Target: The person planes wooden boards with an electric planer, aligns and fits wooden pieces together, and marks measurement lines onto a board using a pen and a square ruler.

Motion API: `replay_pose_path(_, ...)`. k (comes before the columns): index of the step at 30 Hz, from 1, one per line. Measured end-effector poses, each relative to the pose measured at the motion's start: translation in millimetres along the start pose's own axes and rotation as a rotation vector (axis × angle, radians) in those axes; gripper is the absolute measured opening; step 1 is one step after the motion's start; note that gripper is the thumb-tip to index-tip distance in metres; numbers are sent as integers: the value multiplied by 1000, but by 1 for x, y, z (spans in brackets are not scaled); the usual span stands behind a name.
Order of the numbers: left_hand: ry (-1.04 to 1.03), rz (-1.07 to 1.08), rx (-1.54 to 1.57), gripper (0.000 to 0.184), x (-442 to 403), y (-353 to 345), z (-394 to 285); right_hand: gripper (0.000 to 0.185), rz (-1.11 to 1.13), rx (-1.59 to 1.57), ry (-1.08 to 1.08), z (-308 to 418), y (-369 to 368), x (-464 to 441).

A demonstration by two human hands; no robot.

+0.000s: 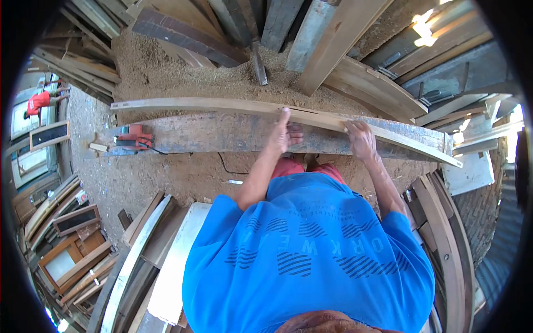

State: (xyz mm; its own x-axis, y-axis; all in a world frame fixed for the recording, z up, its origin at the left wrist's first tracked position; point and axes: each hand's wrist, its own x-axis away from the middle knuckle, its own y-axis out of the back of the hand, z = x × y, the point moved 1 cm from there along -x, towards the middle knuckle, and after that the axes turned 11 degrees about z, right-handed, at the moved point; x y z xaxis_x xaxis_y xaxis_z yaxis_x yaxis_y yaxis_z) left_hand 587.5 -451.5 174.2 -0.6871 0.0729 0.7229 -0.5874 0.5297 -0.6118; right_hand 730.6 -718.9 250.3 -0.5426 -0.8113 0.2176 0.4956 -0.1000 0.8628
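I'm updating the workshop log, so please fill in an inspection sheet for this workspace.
Surface: plank bench, worn and stained.
Job's things: long wooden strip, running lengthwise along the bench.
Clutter: red power tool and small wood block at the bench's left end.
Hands: left hand open, thumb against the strip; right hand gripping the strip.
Cables: dark cord below the bench's near edge; where it ends cannot be told.
Surroundings: timber on several sides, sawdust beyond the bench, person in red far left.
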Motion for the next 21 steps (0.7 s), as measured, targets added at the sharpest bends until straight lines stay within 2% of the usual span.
replay_pose_path(3,-222,33,47,38,-8,-11,18,45,-74,58,43,15,-15,23)
replay_pose_path(4,-294,47,60,34,-9,-13,21,49,0,93,3,21,-11,28)
replay_pose_path(7,-337,157,-101,36,4,-11,17,66,202,191,-122,41,8,33)
replay_pose_path(8,-291,208,-96,36,15,-13,12,81,160,156,-155,45,13,29)
replay_pose_path(11,-327,427,-21,36,18,-20,23,79,220,-44,-191,51,31,0)
replay_pose_path(12,-307,468,-21,38,9,-17,30,75,418,-274,-223,40,26,-11)
replay_pose_path(15,-461,269,-275,42,-2,-14,35,54,353,-241,-75,40,19,-25)
replay_pose_path(18,-756,-227,-902,44,-3,7,14,33,327,-69,-160,49,31,-44)
replay_pose_path(21,-929,-469,-1434,51,20,24,-27,22,320,36,-176,46,24,-67)
